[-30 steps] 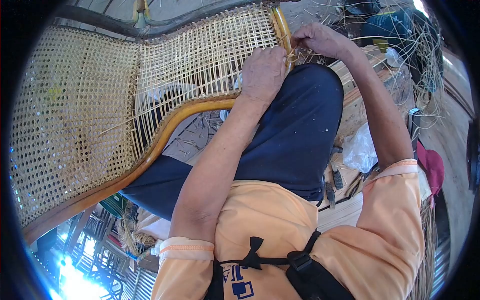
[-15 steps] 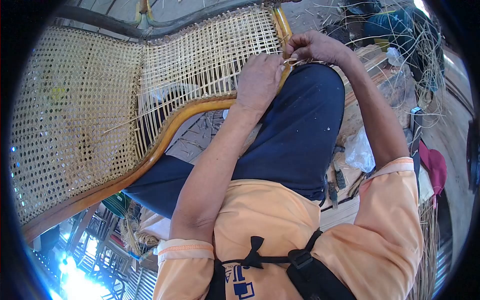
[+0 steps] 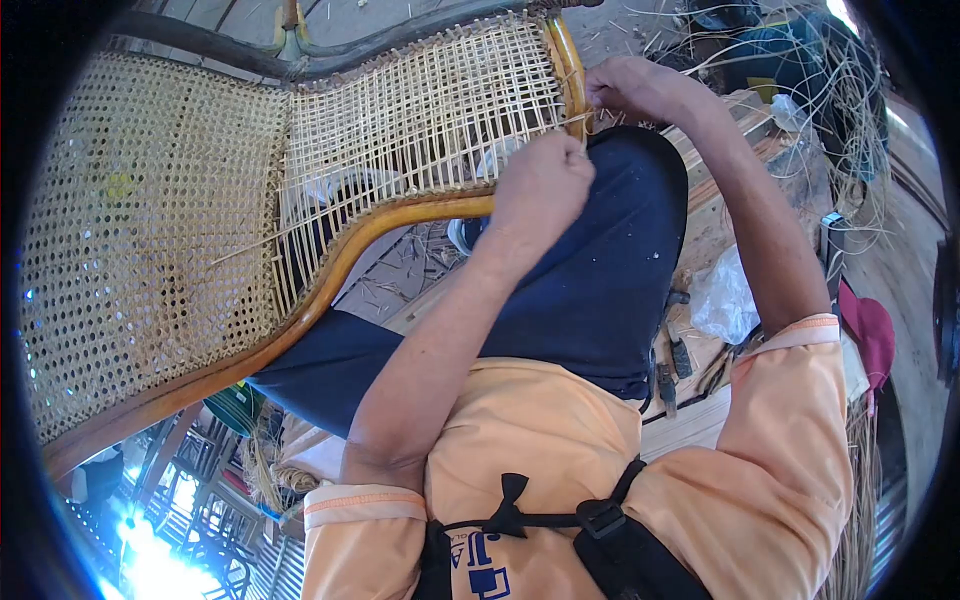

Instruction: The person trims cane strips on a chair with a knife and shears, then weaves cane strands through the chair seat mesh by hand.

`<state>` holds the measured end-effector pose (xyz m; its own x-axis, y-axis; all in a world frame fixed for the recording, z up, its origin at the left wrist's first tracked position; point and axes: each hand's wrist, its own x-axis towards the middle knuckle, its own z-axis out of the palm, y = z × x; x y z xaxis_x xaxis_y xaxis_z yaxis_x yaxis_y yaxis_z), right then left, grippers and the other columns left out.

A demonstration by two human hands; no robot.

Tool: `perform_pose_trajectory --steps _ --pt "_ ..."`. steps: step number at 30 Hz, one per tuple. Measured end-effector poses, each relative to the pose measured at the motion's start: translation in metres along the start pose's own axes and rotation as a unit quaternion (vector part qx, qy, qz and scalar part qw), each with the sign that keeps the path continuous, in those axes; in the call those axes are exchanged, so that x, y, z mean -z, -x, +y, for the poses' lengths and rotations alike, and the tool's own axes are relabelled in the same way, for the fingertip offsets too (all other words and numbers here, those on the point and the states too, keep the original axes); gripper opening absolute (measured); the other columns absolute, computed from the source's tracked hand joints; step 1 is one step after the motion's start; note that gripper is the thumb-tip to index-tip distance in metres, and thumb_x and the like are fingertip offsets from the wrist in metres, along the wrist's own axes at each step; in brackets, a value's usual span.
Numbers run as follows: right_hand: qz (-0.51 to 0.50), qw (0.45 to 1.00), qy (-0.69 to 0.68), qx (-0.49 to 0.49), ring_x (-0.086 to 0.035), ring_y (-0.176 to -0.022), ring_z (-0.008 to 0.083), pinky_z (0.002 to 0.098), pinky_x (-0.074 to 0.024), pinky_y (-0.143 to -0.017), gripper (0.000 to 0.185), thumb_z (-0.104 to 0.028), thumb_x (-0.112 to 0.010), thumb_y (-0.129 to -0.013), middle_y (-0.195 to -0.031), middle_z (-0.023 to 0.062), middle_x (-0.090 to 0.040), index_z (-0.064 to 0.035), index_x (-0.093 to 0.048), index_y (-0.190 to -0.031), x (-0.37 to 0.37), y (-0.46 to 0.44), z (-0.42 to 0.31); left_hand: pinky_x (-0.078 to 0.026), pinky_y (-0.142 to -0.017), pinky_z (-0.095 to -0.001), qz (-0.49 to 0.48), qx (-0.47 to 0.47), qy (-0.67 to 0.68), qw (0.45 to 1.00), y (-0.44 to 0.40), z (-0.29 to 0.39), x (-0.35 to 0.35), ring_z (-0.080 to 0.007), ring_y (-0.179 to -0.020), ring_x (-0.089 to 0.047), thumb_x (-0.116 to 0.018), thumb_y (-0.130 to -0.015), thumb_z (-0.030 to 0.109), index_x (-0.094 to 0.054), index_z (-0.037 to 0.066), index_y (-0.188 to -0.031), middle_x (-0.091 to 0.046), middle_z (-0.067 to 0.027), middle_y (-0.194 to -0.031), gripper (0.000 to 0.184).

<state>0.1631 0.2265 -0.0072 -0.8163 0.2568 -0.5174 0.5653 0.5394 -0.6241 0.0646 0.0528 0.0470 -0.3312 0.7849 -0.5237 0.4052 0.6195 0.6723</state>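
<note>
Cane weave [image 3: 420, 120] fills the upper left of the view, held inside a curved wooden rim [image 3: 440, 208]. On the left side the holes are small and tight. Nearer the top middle the strips are more open, with big gaps low down by the rim.

The left hand [image 3: 545, 190] is near the top middle, just by the corner of the rim and over the dark trousers [image 3: 640, 170]. Its fingers are curled in, but it is too hard to tell if they pinch a strip. The right hand [image 3: 635, 88] is a bit higher and to the right, close by the outer side of the rim. Its fingertips are partly hidden, so no one can tell if they are together or apart.

A thin strip could snap if it gets pulled too hard or bent sharply over the wood. It could also go slack if the fingers slip off it, and then the rows might look wobbly. The rim seems to lean by the knee, so a wiggle of the leg could tip it and spoil a pull. One loose end [image 3: 245, 249] pokes out over the weave, middle left, and could catch on a sleeve [image 3: 365, 505]. Thin, sharp bits could poke a finger too.
</note>
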Motion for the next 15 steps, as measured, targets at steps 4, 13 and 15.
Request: perform_pose_trajectory --steps 4,13,15 --pt "-0.045 0.999 -0.024 0.014 -0.059 -0.061 0.0218 0.0341 -0.0488 -0.06 0.022 -0.02 -0.062 -0.08 -0.07 0.0113 -0.062 -0.0009 -0.064 -0.09 0.013 0.002 -0.013 -0.046 -0.079 -0.0403 0.078 -0.079 0.088 0.99 0.004 0.015 -0.029 -0.0364 -0.087 -0.061 -0.052 -0.085 0.015 -0.061 -0.001 -0.096 -0.062 -0.0215 -0.091 0.021" --pt "-0.027 0.975 0.175 0.132 -0.062 -0.07 0.0322 0.0386 -0.0484 -0.062 0.019 -0.018 -0.058 -0.079 -0.076 0.0163 -0.063 0.0002 -0.061 -0.083 0.013 -0.009 -0.011 -0.046 -0.076 -0.0417 0.11 -0.14 0.081 0.981 0.0 0.01 -0.036 -0.0376 -0.085 -0.059 -0.056 -0.085 0.016 -0.059 -0.001 -0.098 -0.061 -0.0216 -0.091 0.021" --pt "-0.011 0.963 0.186 0.194 -0.061 -0.076 0.0332 0.0401 -0.048 -0.066 0.017 -0.016 -0.057 -0.08 -0.08 0.0175 -0.062 -0.0003 -0.06 -0.083 0.006 -0.016 0.01 -0.046 -0.077 -0.0434 0.07 -0.15 0.09 0.982 0.021 -0.001 -0.002 -0.0373 -0.087 -0.057 -0.057 -0.084 0.018 -0.056 -0.001 -0.098 -0.058 -0.0209 -0.09 0.024"
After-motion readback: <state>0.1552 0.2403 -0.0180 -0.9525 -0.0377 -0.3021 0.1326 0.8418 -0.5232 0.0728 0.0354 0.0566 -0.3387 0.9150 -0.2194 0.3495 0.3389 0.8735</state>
